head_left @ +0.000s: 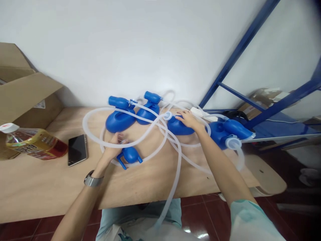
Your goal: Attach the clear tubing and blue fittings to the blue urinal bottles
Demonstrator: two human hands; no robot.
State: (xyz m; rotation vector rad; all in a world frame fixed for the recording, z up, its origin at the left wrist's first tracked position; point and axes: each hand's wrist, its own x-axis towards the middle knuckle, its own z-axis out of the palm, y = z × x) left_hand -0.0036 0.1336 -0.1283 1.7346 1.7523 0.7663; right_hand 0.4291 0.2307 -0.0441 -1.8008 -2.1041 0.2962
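Note:
My left hand [119,140] is closed at the upper end of a small round blue plastic part [130,155] with short prongs. A clear tube [107,145] passes in front of this hand and hides some of its fingers. Across the table, my right hand [187,119] grips the top of a blue plastic bottle [177,127] lying there. Its fingertips are beside the bottle's whitish round cap [167,115], which joins a tube. Two more blue bottles, one on the left [120,121] and one behind [147,113], lie near the wall.
Another blue bottle [219,134] with a wide whitish tube end [233,143] lies at the right. Looped tubes cross the table [140,187]; one hangs to my lap. A phone [77,150], a drink bottle [37,142] and a cardboard box [32,90] stand left. Blue metal framing [238,57] rises right.

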